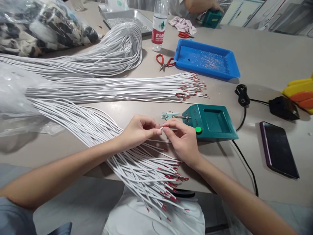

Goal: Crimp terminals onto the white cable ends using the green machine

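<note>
My left hand and my right hand meet over the table's near edge, both pinched on the tip of one thin white cable. Under my wrists a thick bundle of white cables with red ends fans out toward my lap. Just right of my fingers stands a teal bench device with a green button and a small clamp at its left side. A second bundle of red-tipped white cables lies farther back.
A blue tray, red-handled pliers and a water bottle sit behind. A phone, a black adapter and its cord lie at right. Another person's arm works at the far edge beside a second teal device.
</note>
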Tool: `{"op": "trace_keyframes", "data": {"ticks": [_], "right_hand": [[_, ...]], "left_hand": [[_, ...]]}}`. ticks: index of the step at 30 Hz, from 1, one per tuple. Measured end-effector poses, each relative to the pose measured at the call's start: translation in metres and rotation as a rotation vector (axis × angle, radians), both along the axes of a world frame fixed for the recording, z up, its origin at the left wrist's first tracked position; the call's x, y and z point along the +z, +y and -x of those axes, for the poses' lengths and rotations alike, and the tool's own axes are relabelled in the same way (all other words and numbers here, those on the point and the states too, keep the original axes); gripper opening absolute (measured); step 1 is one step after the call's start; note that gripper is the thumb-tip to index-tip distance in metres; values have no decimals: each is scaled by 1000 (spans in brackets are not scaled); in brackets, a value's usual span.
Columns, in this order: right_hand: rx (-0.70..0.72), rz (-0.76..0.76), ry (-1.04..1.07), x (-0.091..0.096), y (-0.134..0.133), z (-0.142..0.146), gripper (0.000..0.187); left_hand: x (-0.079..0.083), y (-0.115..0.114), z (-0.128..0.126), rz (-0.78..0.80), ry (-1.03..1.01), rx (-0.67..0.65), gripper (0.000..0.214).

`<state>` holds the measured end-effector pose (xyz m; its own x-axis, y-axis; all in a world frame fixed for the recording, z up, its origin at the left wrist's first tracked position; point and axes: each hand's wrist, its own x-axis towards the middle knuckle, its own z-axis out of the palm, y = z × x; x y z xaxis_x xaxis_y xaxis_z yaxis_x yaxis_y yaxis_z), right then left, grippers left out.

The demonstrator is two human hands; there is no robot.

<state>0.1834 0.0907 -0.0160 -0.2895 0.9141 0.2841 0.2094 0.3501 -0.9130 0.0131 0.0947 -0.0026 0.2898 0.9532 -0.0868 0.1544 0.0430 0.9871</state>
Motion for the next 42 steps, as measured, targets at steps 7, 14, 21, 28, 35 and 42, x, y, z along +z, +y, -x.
{"op": "trace_keyframes", "data": {"ticks": [7, 14, 21, 28, 35, 42], "right_hand": [[-17, -289, -153, 3, -4, -3, 10], [265, 652, 254, 21, -11, -1, 18], [430, 1027, 594, 23, -20, 6, 21], [-134, -339, -476, 50, -8, -17, 14], [6, -532, -1316, 41, 30, -24, 25], [58, -560, -1394, 41, 40, -20, 11]], "left_hand": [[-1, -1, 0, 32, -40, -216, 29], [-14, 0, 19, -850, 483, -186, 25], [-13, 4, 16, -794, 300, -63, 22], [-11, 16, 9, -66, 134, 62, 36], [-13, 15, 8, -39, -42, 51, 46], [-13, 16, 7, 9, -74, 47, 33]]}}
